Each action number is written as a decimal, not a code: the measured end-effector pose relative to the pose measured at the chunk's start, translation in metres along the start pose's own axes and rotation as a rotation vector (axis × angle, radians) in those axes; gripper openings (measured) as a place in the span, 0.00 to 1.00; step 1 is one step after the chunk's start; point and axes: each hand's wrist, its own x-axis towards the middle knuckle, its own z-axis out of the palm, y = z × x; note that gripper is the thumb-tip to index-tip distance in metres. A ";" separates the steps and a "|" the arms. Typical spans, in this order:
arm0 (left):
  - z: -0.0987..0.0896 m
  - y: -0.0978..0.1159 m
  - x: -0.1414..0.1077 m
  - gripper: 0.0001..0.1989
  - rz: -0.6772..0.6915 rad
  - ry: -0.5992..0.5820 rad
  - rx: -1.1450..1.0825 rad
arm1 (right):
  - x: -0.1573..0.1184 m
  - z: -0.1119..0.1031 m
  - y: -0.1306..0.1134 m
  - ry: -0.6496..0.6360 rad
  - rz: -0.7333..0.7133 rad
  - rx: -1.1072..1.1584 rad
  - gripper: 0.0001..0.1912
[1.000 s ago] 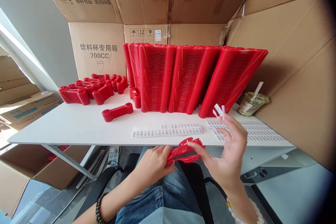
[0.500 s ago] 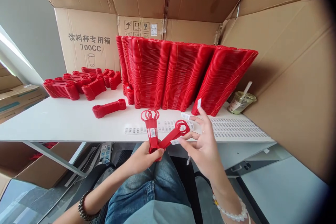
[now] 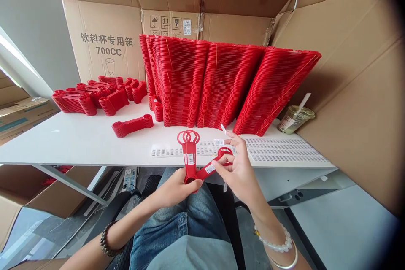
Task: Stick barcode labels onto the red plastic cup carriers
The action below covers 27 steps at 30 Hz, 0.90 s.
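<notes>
My left hand (image 3: 175,190) grips the lower end of a small fanned bundle of flat red plastic pieces (image 3: 189,156) with ring ends, held upright above my lap. One piece (image 3: 212,165) is swung out to the right and carries a white barcode sticker. My right hand (image 3: 237,168) pinches that piece near its ring end. Small white stickers (image 3: 219,141) cling to its fingertips. Sheets of barcode stickers (image 3: 278,152) lie along the white table's (image 3: 79,143) front edge.
A tall leaning stack of red pieces (image 3: 221,84) fills the table's back, smaller bundles (image 3: 95,97) lie at the left, one bundle (image 3: 132,125) alone. A green drink cup with a straw (image 3: 295,118) stands right. Open cardboard boxes (image 3: 104,42) surround the table.
The red bundle went from flat in my lap to upright and fanned. My right hand came down from above the sticker sheets and took hold of the swung-out piece.
</notes>
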 end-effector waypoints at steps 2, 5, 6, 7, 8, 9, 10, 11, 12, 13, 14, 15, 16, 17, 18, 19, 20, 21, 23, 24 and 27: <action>0.000 0.000 0.000 0.09 -0.002 -0.009 -0.006 | 0.000 0.001 0.001 0.001 0.000 -0.011 0.33; 0.000 0.000 0.000 0.10 -0.009 -0.016 -0.015 | 0.000 0.002 0.001 0.001 0.009 -0.013 0.33; 0.000 0.000 -0.001 0.10 -0.015 -0.019 -0.018 | 0.000 0.002 0.001 -0.003 0.019 -0.010 0.34; 0.000 -0.001 -0.001 0.10 -0.023 -0.023 -0.023 | 0.000 0.002 0.000 -0.006 0.029 -0.007 0.34; 0.000 -0.001 -0.001 0.10 -0.030 -0.026 -0.028 | 0.000 0.002 0.000 -0.008 0.036 -0.005 0.34; 0.000 -0.001 -0.001 0.10 -0.036 -0.029 -0.034 | -0.001 0.002 0.000 -0.006 0.038 -0.006 0.34; 0.000 -0.001 0.000 0.10 -0.038 -0.030 -0.038 | -0.001 0.002 0.000 -0.002 0.034 -0.009 0.34; 0.000 0.000 0.000 0.10 -0.037 -0.030 -0.041 | -0.001 0.003 0.000 0.004 0.027 -0.013 0.34; 0.000 0.000 0.000 0.10 -0.036 -0.029 -0.043 | -0.001 0.003 0.001 0.009 0.019 -0.018 0.34; 0.000 0.001 0.000 0.10 -0.036 -0.029 -0.044 | -0.001 0.003 0.001 0.014 0.013 -0.021 0.34; 0.000 0.001 0.000 0.10 -0.039 -0.028 -0.047 | -0.001 0.003 0.002 0.015 0.012 -0.023 0.34; 0.000 0.001 0.000 0.10 -0.044 -0.028 -0.050 | -0.001 0.003 0.002 0.014 0.015 -0.022 0.34; 0.000 0.002 0.001 0.10 -0.048 -0.029 -0.054 | -0.001 0.003 0.002 0.014 0.019 -0.019 0.34; 0.000 0.001 0.001 0.10 -0.052 -0.029 -0.055 | -0.001 0.002 0.002 0.012 0.021 -0.013 0.34; 0.000 0.001 0.001 0.10 -0.053 -0.028 -0.055 | -0.001 0.002 0.001 0.013 0.022 -0.005 0.34; 0.000 0.000 0.001 0.10 -0.054 -0.024 -0.052 | -0.002 0.001 0.001 0.015 0.021 0.003 0.34; 0.000 0.000 0.002 0.10 -0.054 -0.019 -0.046 | -0.002 0.001 0.000 0.019 0.018 0.010 0.33; 0.000 -0.001 0.002 0.10 -0.053 -0.012 -0.039 | -0.003 0.000 0.000 0.024 0.014 0.013 0.33; 0.000 -0.002 0.003 0.11 -0.050 -0.002 -0.030 | -0.003 0.000 -0.001 0.029 0.012 0.012 0.33; 0.000 -0.003 0.003 0.11 -0.048 0.001 -0.028 | -0.003 0.001 -0.001 0.025 0.015 0.010 0.33; 0.000 -0.003 0.003 0.10 -0.043 0.002 -0.034 | -0.002 0.003 0.000 0.010 0.027 0.001 0.33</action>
